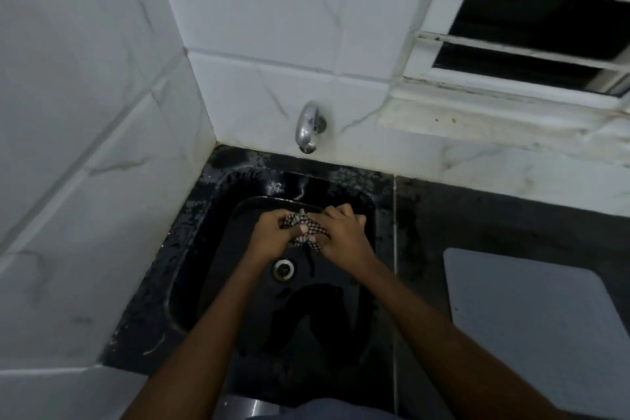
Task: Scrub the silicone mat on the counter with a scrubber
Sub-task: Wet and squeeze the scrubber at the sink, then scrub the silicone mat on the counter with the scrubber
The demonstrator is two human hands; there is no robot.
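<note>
A black-and-white checked cloth scrubber (304,230) is bunched up between both my hands over the black sink (218,269). My left hand (272,235) grips its left side with curled fingers. My right hand (342,233) grips its right side. The pale grey silicone mat (538,327) lies flat on the dark counter (494,215) to the right of the sink, away from both hands.
A chrome tap (308,128) sticks out of the white tiled wall above the sink. The drain (283,269) sits just below my hands. Water drops cover the sink rim. A louvred window (531,20) is at the top right.
</note>
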